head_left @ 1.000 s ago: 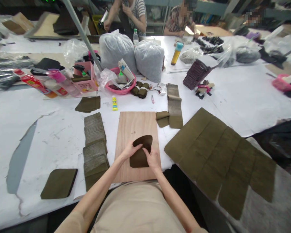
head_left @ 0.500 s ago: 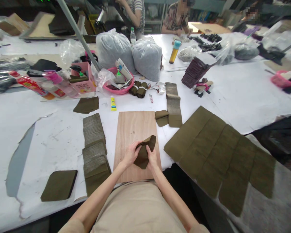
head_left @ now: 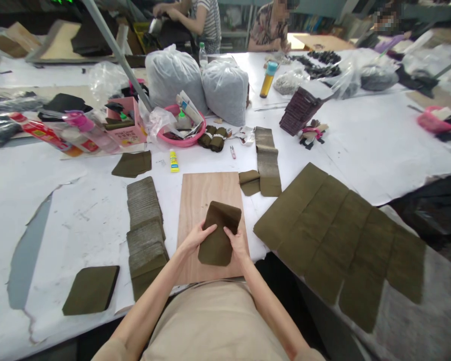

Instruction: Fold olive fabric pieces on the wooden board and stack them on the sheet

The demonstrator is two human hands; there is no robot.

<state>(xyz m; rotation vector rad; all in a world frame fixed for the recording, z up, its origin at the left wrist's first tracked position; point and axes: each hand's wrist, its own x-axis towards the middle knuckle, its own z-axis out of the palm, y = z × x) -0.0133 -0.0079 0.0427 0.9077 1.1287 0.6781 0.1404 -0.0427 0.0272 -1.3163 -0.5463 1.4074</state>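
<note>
An olive-green fabric piece (head_left: 217,245) with cut corners is held over a wooden board (head_left: 193,193). My left hand (head_left: 195,237) grips its left edge, thumb on top. On the right edge, my right hand (head_left: 237,241) holds it the same way, with the fingers hidden underneath. A fanned row of olive pieces (head_left: 146,225) lies left of the board, and a neat olive stack (head_left: 91,289) sits nearer the front edge. Beyond the board's right corner are a small folded olive piece (head_left: 250,182) and a strip of overlapping pieces (head_left: 267,163).
Large olive panels (head_left: 334,235) overlap on the right. A yellow glue tube (head_left: 174,161), small pink-handled snips (head_left: 232,152) and a pink basket (head_left: 184,141) lie beyond the board. Two stuffed white bags (head_left: 176,77) stand behind. A slanting metal pole (head_left: 116,52) crosses the left. Co-workers sit across the table.
The fabric piece, bent and bunched in both hands before, is now spread nearly flat over the board. My left hand has shifted slightly left along its edge.
</note>
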